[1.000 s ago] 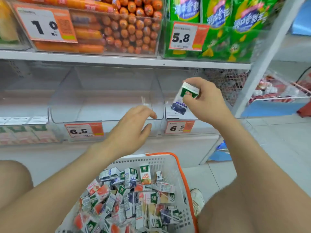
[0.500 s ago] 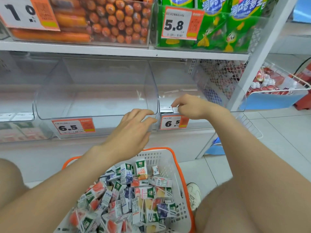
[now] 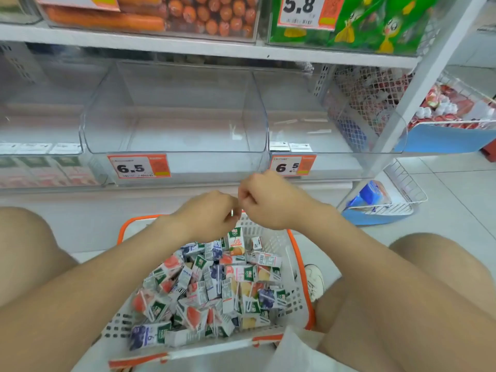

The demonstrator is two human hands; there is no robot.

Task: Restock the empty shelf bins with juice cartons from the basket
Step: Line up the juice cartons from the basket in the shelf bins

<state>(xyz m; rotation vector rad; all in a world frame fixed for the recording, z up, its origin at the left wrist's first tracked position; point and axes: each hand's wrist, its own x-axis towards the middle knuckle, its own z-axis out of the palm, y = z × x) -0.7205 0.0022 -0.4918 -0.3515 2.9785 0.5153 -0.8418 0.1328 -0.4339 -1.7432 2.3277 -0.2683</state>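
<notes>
SHELF RESTOCK, MID-CYCLE: Both hands meet over the far rim of the basket [image 3: 298, 253] at centre frame. From the remote desk I read this as the reach-back step, because the hands are low over the stock and not at the shelf.

The right hand [image 3: 268, 202] has its fingers loosely curled, with nothing visible in them. The left hand [image 3: 206, 213] bends its fingers down toward the pile with the tips hidden, so I cannot tell whether it has a carton.

The juice cartons [image 3: 214, 285] lie jumbled in the basket at lower centre, with several different printed fronts. Above them, the centre bin [image 3: 174, 153] stands bare over its 6.5 price tag [image 3: 138, 167]. The right bin [image 3: 375, 149] holds just two placed cartons [image 3: 290, 146] at its front left corner. The left bin [image 3: 40, 122], at the frame's left edge, shows a row of carton tops.

I judge the next move calls for picking one carton clear of the heap and turning it upright. It then has to go over a bin's front lip to stand beside those already there.
</notes>
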